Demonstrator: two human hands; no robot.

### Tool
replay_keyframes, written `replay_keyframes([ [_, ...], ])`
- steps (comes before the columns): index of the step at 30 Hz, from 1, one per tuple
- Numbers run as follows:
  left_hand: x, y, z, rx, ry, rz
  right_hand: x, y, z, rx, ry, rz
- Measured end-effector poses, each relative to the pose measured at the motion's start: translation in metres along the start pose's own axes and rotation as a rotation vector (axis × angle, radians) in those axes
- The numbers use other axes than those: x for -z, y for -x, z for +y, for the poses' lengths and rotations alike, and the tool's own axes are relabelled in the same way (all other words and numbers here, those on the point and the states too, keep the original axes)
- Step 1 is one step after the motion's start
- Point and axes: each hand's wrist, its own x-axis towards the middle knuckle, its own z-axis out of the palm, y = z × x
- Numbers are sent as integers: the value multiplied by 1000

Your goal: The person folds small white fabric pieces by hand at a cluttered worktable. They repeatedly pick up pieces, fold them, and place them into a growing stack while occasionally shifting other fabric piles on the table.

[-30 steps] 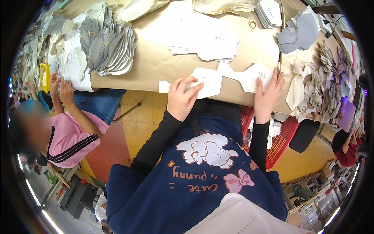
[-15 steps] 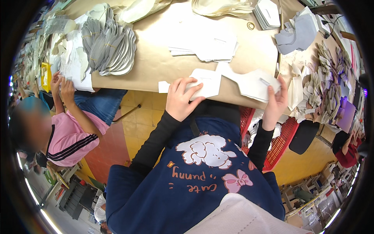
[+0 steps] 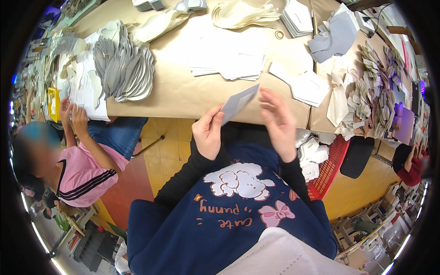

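My left hand (image 3: pixel 207 136) pinches a flat cut piece (image 3: pixel 236 104), light grey with a paler rectangular patch, between thumb and fingers. It is held tilted up over the table's near edge. To its right is my right hand (image 3: pixel 278 123), somewhat smeared by motion, with fingers stretched and apart and nothing seen in them. Beyond my right hand a white cut piece (image 3: pixel 302 86) with a wide end and a narrow neck lies on the table. A loose stack of white pieces (image 3: pixel 240 62) is farther back in the middle.
Brown paper covers the table (image 3: pixel 169 98). Bundled grey pieces (image 3: pixel 123 68) lie left, cream pieces (image 3: pixel 245 16) at the back, more bundles (image 3: pixel 376 91) right. A red basket (image 3: pixel 330 167) holding white pieces stands below the right edge. A person in pink (image 3: pixel 89 169) works at left.
The cut piece in my left hand has been raised off the table and tilted up. My right hand has let go of the white piece at right and come left toward the other hand.
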Motion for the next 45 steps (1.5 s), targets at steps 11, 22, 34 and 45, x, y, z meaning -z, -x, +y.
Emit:
replay_keyframes([
  [11, 9, -20, 37, 415, 395, -345, -13, -15, -27, 272, 374, 88],
  [22, -3, -18, 42, 227, 324, -324, -21, 1, -32, 454, 494, 155],
  [34, -22, -6, 65, -226, -154, -139, -16, -7, -48, 686, 603, 180],
  [45, -18, -8, 60, -75, 55, -160, -16, -9, -45, 559, 527, 166],
])
